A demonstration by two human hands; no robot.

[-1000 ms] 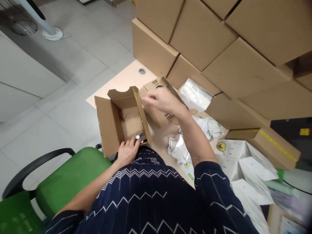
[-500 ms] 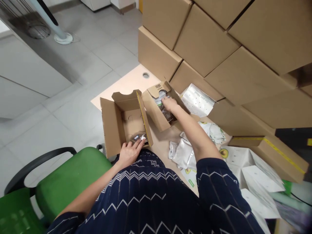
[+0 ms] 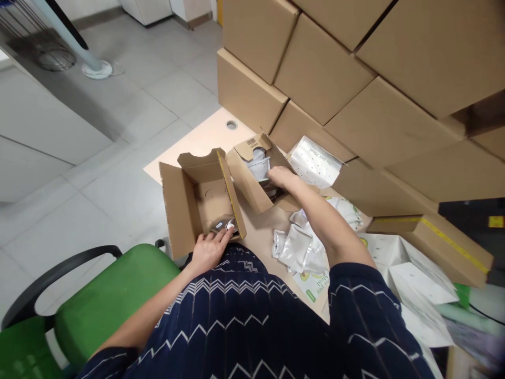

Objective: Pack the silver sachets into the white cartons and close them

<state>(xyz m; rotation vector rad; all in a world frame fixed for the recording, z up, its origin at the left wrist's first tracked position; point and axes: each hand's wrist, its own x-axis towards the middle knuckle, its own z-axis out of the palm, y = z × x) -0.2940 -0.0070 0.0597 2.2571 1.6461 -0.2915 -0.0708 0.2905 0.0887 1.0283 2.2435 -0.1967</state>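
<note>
An open cardboard box (image 3: pixel 169 210) stands at the table's left edge, a small dark packet (image 3: pixel 219 225) lying in its near corner. My left hand (image 3: pixel 210 252) rests over the near wall of this box, fingers stretched out and touching the packet. Beside it a second open cardboard box (image 3: pixel 245 185) holds a silvery-grey pouch (image 3: pixel 259 167) and darker packets. My right hand (image 3: pixel 281 178) reaches into that box from the right, close to the pouch. Its fingers curl downward, and their tips and anything between them are hidden.
Stacked cardboard boxes (image 3: pixel 321 68) form a wall at the back right. Silver pouches (image 3: pixel 295 246) and a printed "Super Meal" bag (image 3: pixel 315 162) lie on the table (image 3: pixel 189 139). White bags (image 3: pixel 418 284) are at the right, a green chair (image 3: pixel 118 295) at the left.
My right hand has shifted toward the near right end of its box, its fingers lower inside, and more of the grey pouch shows. My left hand stays where it was.
</note>
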